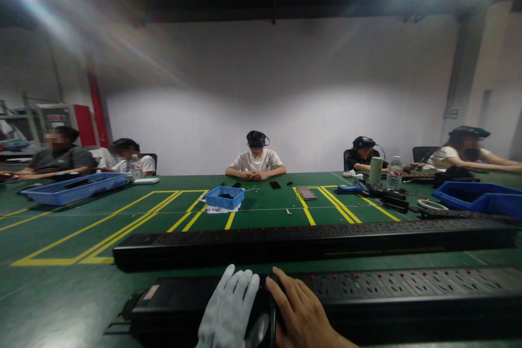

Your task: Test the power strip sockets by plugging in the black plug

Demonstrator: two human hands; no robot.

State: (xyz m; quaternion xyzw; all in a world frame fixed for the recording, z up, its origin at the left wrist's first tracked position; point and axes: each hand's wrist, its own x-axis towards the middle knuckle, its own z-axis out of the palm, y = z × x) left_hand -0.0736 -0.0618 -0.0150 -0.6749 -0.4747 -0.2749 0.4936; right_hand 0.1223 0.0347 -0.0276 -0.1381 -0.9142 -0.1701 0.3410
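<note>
A long black power strip [391, 304] with rows of sockets and small red dots lies across the near side of the table. My left hand [230, 310], in a whitish glove, has its fingers over the strip's top and its thumb low on the near side. Close beside it, my bare right hand [302, 310] curls over the same strip, its thumb partly hidden at the front. Between the hands a dark part of the strip shows, too dim to make out. At its left end is a black cable fitting [128, 310].
A second black power strip [285, 242] lies parallel beyond. Further back on the green table [134, 217] are a small blue basket [224, 196], blue trays [81, 187] [485, 198], a blue tool [349, 188] and a bottle [395, 174]. Several people sit around the table.
</note>
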